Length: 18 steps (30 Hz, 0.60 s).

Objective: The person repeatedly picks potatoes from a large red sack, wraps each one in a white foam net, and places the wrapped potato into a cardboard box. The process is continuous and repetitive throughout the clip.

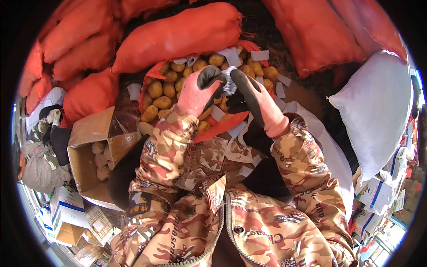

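A crumpled white foam net sleeve (230,81) is pinched between my two hands, above an opened red mesh sack (224,126) of potatoes (162,102). My left hand (201,89), in a pink glove with a black coated palm, grips the sleeve's left side. On its other side the fingertips of my right hand (255,100), gloved the same way, also hold it. Whether anything sits inside the sleeve cannot be made out. Loose flattened foam sleeves (218,113) lie over the potatoes and around the sack. My forearms hide part of the pile.
At the left, an opened cardboard box (87,167) holds several net-wrapped potatoes (101,160). Full red sacks (180,36) are stacked at the back. A stuffed white sack (375,110) leans at the right. Another person (46,160) is at the far left, near printed cartons (68,207).
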Available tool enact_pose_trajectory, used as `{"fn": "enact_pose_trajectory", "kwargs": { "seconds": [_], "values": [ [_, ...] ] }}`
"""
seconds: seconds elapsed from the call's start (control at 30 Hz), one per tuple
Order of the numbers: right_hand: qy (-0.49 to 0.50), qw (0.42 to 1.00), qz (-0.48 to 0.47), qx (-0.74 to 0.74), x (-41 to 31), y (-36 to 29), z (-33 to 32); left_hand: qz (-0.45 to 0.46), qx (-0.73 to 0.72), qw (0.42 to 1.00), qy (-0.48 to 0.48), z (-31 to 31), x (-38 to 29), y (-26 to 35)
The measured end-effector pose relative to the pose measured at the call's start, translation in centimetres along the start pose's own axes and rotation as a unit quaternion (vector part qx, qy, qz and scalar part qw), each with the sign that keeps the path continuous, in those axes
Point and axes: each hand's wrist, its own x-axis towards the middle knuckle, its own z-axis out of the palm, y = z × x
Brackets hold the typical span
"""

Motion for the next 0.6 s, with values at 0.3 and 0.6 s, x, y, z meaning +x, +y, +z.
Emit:
{"fn": "enact_pose_trajectory", "kwargs": {
  "seconds": [0.3, 0.6],
  "values": [
    [0.092, 0.992, 0.008, 0.086, -1.0, -1.8, 0.5, -0.187, 0.375, 0.903, 0.095, -6.7, 4.2, -21.0],
    [0.103, 0.988, 0.088, 0.069, -1.5, -1.8, 2.5, -0.307, 0.543, 0.775, -0.099, -0.5, -1.3, -41.0]
  ]
}}
